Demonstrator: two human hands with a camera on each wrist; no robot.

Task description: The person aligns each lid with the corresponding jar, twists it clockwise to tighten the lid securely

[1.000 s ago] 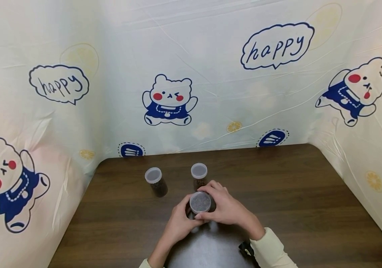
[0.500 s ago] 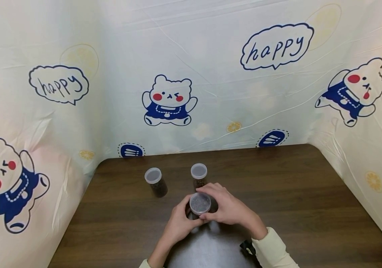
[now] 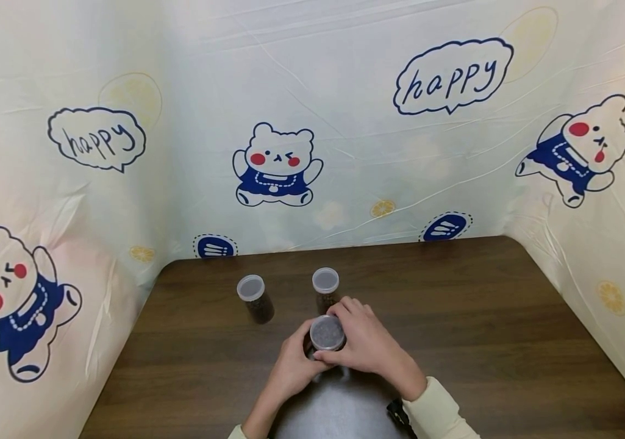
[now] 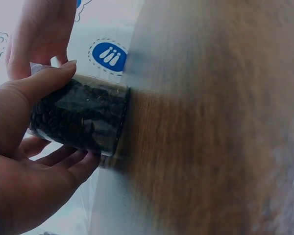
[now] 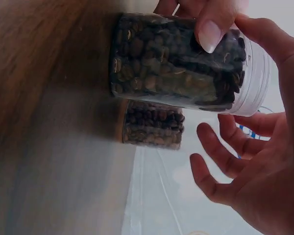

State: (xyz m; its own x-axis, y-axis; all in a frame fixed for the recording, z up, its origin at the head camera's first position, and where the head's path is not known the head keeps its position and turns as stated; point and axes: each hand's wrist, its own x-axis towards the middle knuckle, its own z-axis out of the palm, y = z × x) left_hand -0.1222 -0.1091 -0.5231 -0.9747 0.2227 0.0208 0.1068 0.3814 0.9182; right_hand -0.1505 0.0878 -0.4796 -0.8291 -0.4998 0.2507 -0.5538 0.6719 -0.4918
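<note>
A clear jar [image 5: 171,63] of dark coffee beans stands upright on the table near its middle, its translucent lid [image 3: 327,333] on top. My left hand [image 3: 294,364] grips the jar's body, thumb on one side and fingers round the other, as the left wrist view shows. My right hand [image 3: 366,341] holds the lid's rim between thumb and forefinger. In the right wrist view its other fingers are bent and spread beside the jar. Just behind stands a second bean jar [image 3: 325,285], partly hidden by my right hand in the head view.
A third lidded jar [image 3: 256,299] with dark contents stands at the back left. Brown wood-grain table [image 3: 482,329] extends to both sides. A pale printed cloth [image 3: 345,122] encloses the back and sides.
My right hand's thumb slid to the right along the lid's rim, then came back left, with the hand turning round the lid. My left hand and the jars stay in place.
</note>
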